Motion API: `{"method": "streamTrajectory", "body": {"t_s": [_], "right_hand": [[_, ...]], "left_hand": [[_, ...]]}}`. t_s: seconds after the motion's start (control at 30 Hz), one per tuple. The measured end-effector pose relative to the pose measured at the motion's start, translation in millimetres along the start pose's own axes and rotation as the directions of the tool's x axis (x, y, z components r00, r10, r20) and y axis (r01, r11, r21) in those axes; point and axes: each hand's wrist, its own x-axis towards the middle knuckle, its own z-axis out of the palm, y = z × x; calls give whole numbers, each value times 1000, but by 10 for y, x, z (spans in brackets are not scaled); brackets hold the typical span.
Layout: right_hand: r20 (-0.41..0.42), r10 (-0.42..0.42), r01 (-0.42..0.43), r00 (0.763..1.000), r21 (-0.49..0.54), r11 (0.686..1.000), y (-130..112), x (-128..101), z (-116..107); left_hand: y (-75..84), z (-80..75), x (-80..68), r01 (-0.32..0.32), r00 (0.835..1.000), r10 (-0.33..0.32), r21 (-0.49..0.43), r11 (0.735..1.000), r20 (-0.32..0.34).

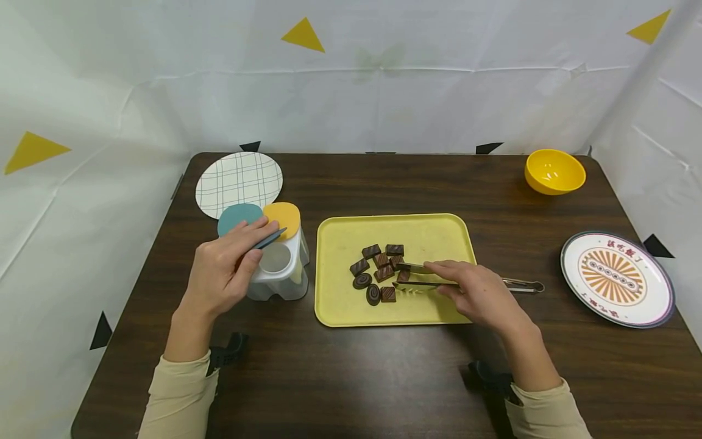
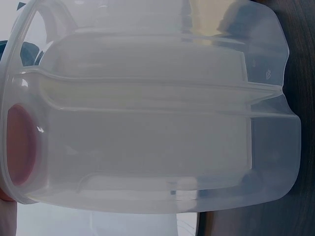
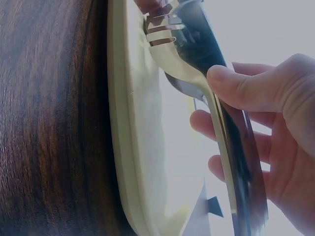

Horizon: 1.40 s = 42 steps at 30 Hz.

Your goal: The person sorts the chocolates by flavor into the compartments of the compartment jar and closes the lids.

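My left hand [image 1: 233, 262] grips a translucent plastic container [image 1: 285, 277] from its left side, fingers over a grey-blue flap [image 1: 272, 237] on top. Its teal lid [image 1: 239, 217] and yellow lid [image 1: 283, 217] stand flipped up, and one round opening [image 1: 275, 258] shows. The left wrist view is filled by the container's wall [image 2: 147, 137]. My right hand [image 1: 466, 289] holds metal tongs [image 1: 521, 285], whose tips sit around a chocolate [image 1: 403, 275] in a cluster of several chocolates [image 1: 378, 268] on a yellow tray [image 1: 340, 305]. The right wrist view shows the tongs [image 3: 197, 64], the hand [image 3: 280, 113] and the tray rim [image 3: 120, 123].
A checked round plate [image 1: 239, 181] lies behind the container. A yellow bowl [image 1: 554, 171] stands at the back right, and a patterned plate [image 1: 616, 278] lies at the right edge. The dark wooden table [image 1: 351, 378] is walled by white sheeting.
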Motion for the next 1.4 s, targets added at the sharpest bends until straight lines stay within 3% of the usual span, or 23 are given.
{"method": "streamTrajectory", "body": {"t_s": [0.43,0.7,1.0,1.4], "right_hand": [[-128,-142,141,981,-23,990,-118,44,-111],[-243,-282,284,928,-27,959,-289,161,-142],[-235,-385,381,893,-62,922,-574,312,-114],[-333,-490,496,805,-74,865,-1004,601,-25]], "left_hand": [[5,-3,-1,7,1000,-7,8,1000,2],[2,-2,-10,11,1000,-11,10,1000,-1],[2,1,-1,18,1000,-18,0,1000,-7],[-7,4,-5,30,1000,-30,9,1000,-5]]}}
